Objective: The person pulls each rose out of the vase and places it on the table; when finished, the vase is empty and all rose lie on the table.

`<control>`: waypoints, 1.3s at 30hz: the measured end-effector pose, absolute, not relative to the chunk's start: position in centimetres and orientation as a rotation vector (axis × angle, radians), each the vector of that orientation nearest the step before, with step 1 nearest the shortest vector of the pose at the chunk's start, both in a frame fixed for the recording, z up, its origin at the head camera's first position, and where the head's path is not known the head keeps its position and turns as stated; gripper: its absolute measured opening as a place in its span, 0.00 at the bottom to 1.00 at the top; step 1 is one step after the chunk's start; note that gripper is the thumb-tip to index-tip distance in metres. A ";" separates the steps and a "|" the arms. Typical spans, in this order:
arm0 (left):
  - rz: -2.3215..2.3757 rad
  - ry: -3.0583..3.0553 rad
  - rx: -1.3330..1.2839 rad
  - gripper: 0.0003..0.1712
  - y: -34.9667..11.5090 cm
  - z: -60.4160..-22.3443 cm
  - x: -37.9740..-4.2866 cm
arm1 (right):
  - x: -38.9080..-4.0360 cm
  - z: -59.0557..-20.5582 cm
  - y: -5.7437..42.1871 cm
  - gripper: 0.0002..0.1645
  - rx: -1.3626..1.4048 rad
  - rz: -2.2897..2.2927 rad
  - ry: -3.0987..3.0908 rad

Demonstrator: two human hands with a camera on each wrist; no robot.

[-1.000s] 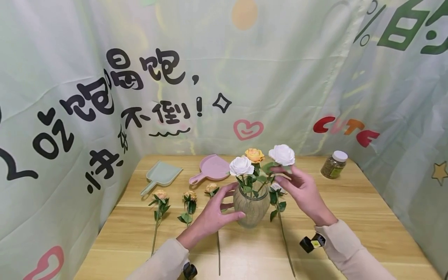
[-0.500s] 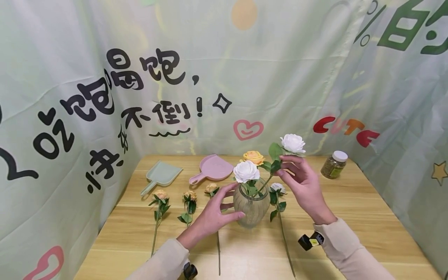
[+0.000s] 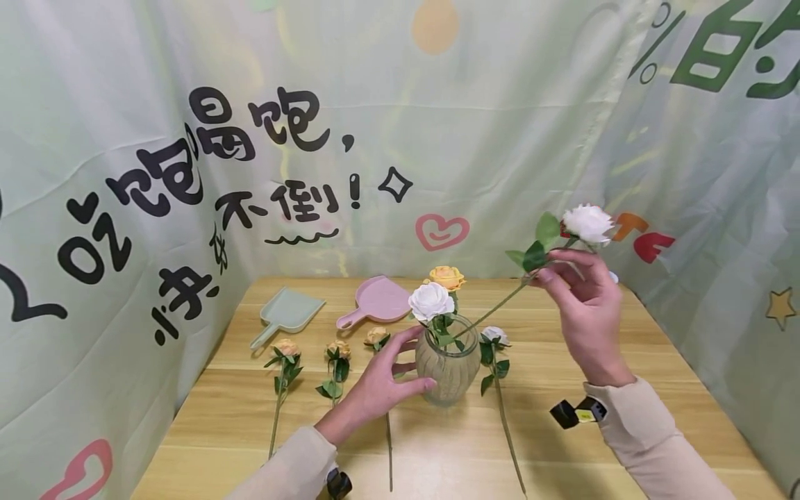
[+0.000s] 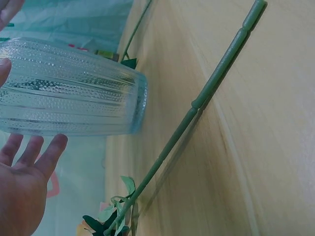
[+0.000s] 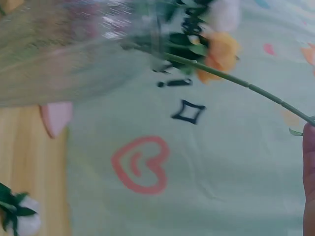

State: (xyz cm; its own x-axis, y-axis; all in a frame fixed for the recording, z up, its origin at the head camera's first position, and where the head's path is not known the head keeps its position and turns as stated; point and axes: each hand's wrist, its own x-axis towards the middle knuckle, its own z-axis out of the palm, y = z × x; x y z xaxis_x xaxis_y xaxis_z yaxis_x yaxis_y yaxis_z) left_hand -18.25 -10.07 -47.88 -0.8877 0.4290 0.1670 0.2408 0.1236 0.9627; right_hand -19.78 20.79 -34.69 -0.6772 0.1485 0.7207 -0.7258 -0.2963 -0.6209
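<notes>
A ribbed clear glass vase (image 3: pixel 447 375) stands upright on the wooden table, with a white rose (image 3: pixel 431 301) and a yellow rose (image 3: pixel 446 278) in it. My left hand (image 3: pixel 381 389) holds the vase from the left, thumb at its front; in the left wrist view its fingertips (image 4: pixel 55 143) lie against the ribbed glass (image 4: pixel 69 93). To the upper right, my right hand (image 3: pixel 590 312) pinches the stem of another white rose (image 3: pixel 587 223) just below its leaves. That green stem (image 5: pixel 236 80) slants down through the mouth, its lower end inside the glass.
Yellow roses (image 3: pixel 286 348) lie in a row on the table at left, and one white rose (image 3: pixel 496 337) lies right of the vase. Behind are a green dustpan (image 3: pixel 294 310) and a pink dustpan (image 3: pixel 382 300). A printed curtain (image 3: pixel 350 83) encloses the table.
My right hand has moved up and right, drawing the white rose's stem partly out of the vase. The left hand stays on the vase. The roses in the mouth have shifted slightly.
</notes>
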 end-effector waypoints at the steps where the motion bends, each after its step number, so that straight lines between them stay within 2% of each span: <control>1: 1.869 2.235 0.672 0.52 -10.1 -47.9 -18.2 | -19.8 -34.3 21.2 0.19 0.735 2.060 -1.304; 7: 1.869 2.230 0.669 0.52 -10.0 -47.9 -18.3 | -19.5 -31.6 24.7 0.21 0.641 2.216 -0.890; 12: 1.864 2.236 0.660 0.52 -10.1 -47.8 -18.2 | -18.7 -31.8 28.4 0.22 0.539 2.211 -1.087; 18: 1.872 2.238 0.645 0.52 -10.3 -47.8 -18.2 | -18.9 -37.3 31.6 0.23 0.465 2.163 -1.846; 24: 1.870 2.233 0.671 0.52 -10.2 -47.9 -18.2 | -19.6 -43.5 32.3 0.21 0.454 1.805 -2.517; 33: 1.872 2.229 0.668 0.50 -10.1 -47.9 -18.3 | -20.0 -48.1 31.8 0.29 0.282 1.776 -2.783; 39: 1.869 2.228 0.658 0.51 -10.1 -47.8 -18.3 | -20.2 -50.4 31.7 0.25 0.276 1.749 -2.809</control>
